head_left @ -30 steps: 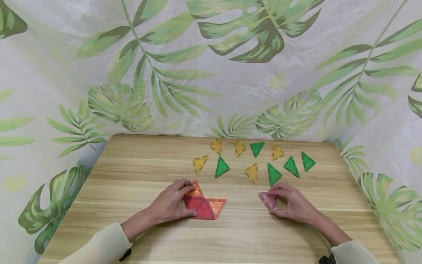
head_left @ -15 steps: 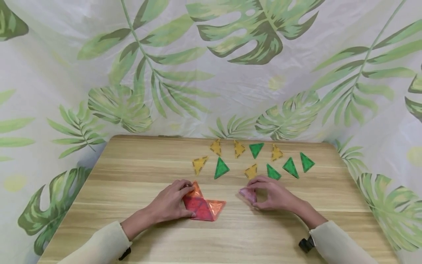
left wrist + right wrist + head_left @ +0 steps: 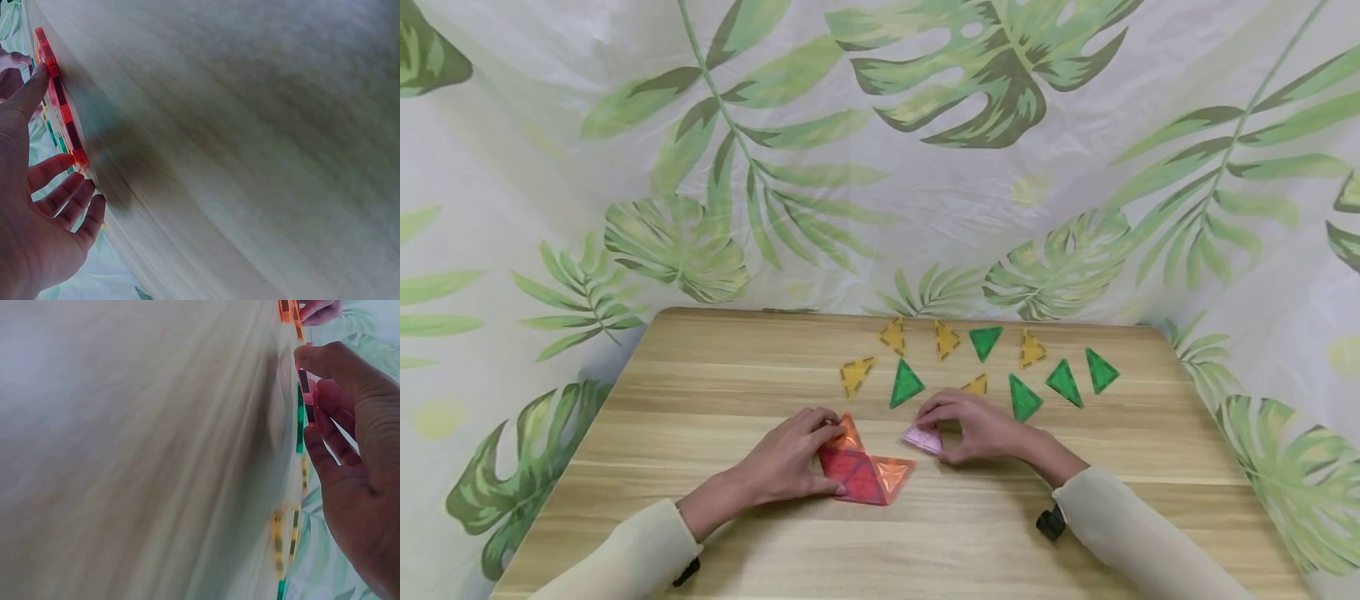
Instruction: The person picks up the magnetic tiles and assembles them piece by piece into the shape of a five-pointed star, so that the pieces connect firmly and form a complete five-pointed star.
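On the wood-grain surface (image 3: 700, 375), near the middle, sits a flat assembly of triangular tiles: red tiles (image 3: 861, 483) edge to edge, an upper orange tile (image 3: 851, 435) on their far side, a second orange tile (image 3: 893, 477) against their right side. Left hand (image 3: 786, 458) is on the left end of it: thumb on the near side of the red, fingertips at the upper orange, grip pinching the assembly between them. Left wrist view agrees, thumb and index at opposite ends of a red edge. Right hand (image 3: 981, 427) has its grip pinching one pink tile (image 3: 921, 438) between thumb and fingertips. Pink is right of the upper orange and just beyond the second orange, near both, small gap to each. Can't tell if it touches the surface; right wrist view has it almost edge-on, dark strips along its rim. Far side: five yellow and five green triangles, scattered, well apart from the assembly. Nearest the pink is a green tile (image 3: 906, 386), just beyond it. One yellow tile (image 3: 975, 384) is partly hidden by the right hand. Leaf-print cloth (image 3: 940, 200) hangs behind. Pale sleeves on both arms.
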